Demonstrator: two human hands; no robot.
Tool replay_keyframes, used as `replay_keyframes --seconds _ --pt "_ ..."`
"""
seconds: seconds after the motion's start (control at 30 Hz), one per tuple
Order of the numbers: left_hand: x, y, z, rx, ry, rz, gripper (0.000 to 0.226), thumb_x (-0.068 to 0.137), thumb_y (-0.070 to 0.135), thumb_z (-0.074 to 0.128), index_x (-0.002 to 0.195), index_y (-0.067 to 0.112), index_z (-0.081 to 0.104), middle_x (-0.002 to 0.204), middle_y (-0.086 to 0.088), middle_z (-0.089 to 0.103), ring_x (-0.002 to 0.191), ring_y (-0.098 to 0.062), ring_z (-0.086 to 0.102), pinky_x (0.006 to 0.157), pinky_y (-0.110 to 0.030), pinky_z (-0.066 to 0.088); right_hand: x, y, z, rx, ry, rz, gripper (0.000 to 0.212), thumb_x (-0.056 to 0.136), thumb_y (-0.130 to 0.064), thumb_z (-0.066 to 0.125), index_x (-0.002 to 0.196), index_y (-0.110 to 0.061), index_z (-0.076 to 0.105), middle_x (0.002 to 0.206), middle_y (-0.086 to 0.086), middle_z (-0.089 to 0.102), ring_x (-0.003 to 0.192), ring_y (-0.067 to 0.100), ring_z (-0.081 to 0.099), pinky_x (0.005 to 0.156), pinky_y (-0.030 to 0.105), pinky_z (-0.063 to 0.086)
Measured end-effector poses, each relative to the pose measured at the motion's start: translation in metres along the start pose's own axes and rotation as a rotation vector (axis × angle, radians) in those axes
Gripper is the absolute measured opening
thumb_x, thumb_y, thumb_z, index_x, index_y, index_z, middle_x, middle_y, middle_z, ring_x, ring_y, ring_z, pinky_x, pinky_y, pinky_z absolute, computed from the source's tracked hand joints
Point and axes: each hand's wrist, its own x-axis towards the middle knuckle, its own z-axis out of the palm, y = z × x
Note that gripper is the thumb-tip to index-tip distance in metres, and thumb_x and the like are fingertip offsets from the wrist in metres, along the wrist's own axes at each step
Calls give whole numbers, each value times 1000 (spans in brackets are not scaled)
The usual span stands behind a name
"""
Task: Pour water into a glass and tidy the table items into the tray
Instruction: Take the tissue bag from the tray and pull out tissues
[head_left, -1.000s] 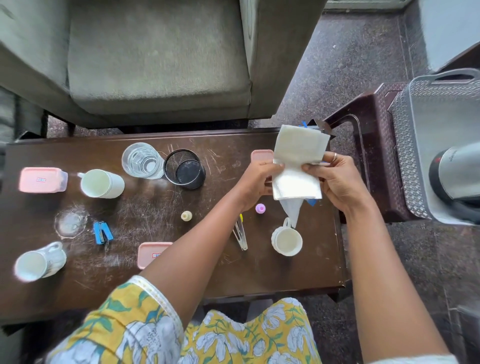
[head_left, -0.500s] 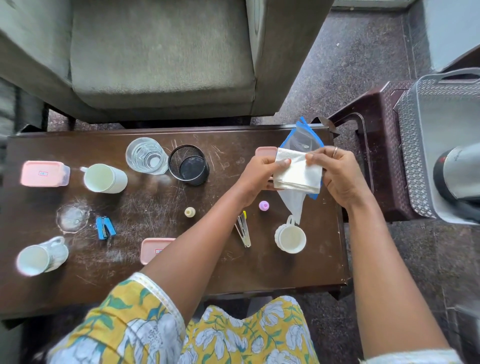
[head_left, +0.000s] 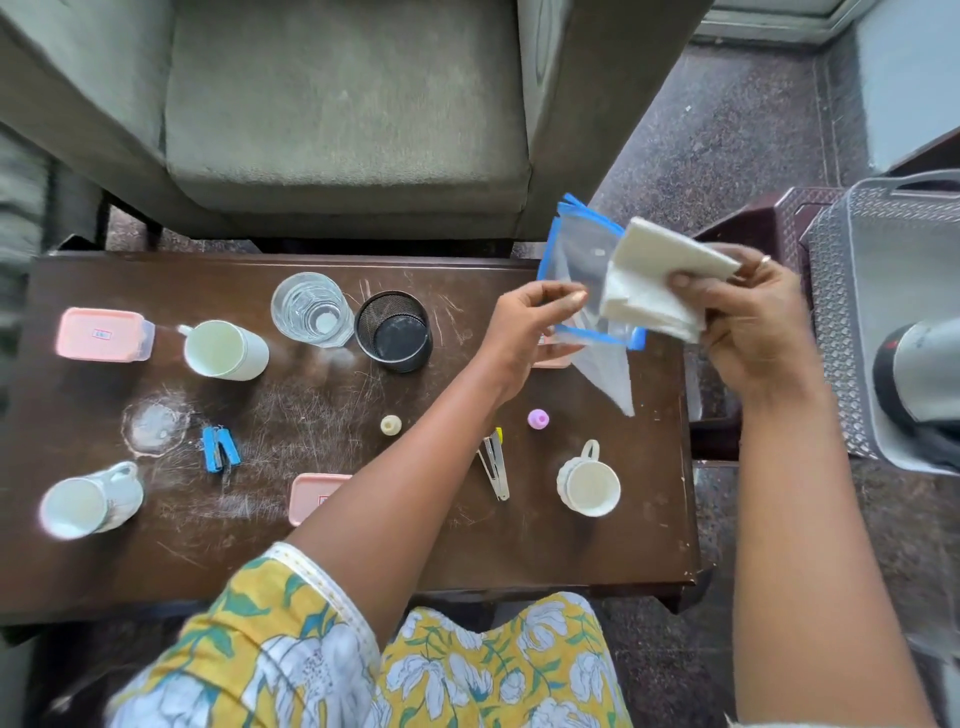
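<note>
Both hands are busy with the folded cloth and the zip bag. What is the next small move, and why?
Probably carry the pair right into the grey tray. The right hand holds the folded cloth against the zip bag, the left hand pinches the bag, and both are off the table.

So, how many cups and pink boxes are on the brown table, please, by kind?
White ceramic cups: 3
Pink plastic lidded boxes: 2 fully identifiable; a third pink piece behind the left hand is unclear
Total: 5

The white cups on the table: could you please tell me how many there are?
3: one cup beside the glass, one front left, one front right.
</note>
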Motion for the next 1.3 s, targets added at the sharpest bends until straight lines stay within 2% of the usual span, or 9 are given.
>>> replay_keyframes --seconds 0.1,0.2,0.4,0.6,0.73,0.9,1.03,1.2,1.3 --pt "0 27 -6 -51 31 105 34 77 -12 54 85 18 66 79 -2 55 73 -19 58 62 -31 56 -3 -13 -1 228 -65 -8 24 66 6 65 81 -12 68 70 -3 73 68 8 67 70 23 57" --pt "2 69 -26 -147 105 223 42 74 -18 45 87 16 65 72 0 56 68 -18 54 62 -30 53 -5 -11 9 179 -157 69 22 54 -8 74 74 -17 74 70 -4 73 66 7 66 66 21 55" --pt "-10 124 -101 -249 265 440 42 74 -20 41 92 11 63 89 -6 52 78 -25 49 67 -32 55 1 34 79 151 -235 243 20 74 2 63 82 -14 72 71 -1 73 64 12 69 52 28 58" --pt "-32 122 -167 -298 390 485 42 74 -22 40 91 9 63 74 1 57 70 -17 49 68 -27 53 16 91 154 -215 -233 352 22 84 8 60 88 -14 63 85 5 68 76 19 66 59 31 56" --pt "-46 116 -202 -338 467 517 41 76 -22 40 93 8 62 89 -7 57 78 -19 55 64 -23 54 31 114 188 -528 -164 266 20 85 2 58 96 -15 62 96 6 63 91 23 60 75 37 51" --pt "-58 113 -229 -335 521 547 41 75 -23 43 94 8 62 86 -5 53 72 -17 48 59 -19 53 36 125 215 -1083 -158 111 23 86 -3 46 98 -17 60 102 13 60 87 29 55 69 38 50" --pt "-62 112 -243 -282 567 523 43 74 -23 44 93 11 64 84 -2 54 73 -17 46 66 -30 53 27 135 229 -1395 -170 -6 27 85 1 42 104 -13 54 96 17 57 87 39 57 68 34 39" --pt "-66 109 -254 -165 588 504 43 68 -15 50 88 18 68 79 2 55 66 -13 47 66 -35 45 19 157 245 -1541 -146 -93 26 83 3 47 98 -4 68 100 20 65 90 39 61 65 34 40" --pt "-67 109 -258 -76 587 517 42 62 -8 52 84 22 70 81 0 57 77 -24 42 71 -44 37 21 166 253 -1607 -154 -114 26 84 4 44 97 1 66 98 21 66 91 41 62 64 34 38"
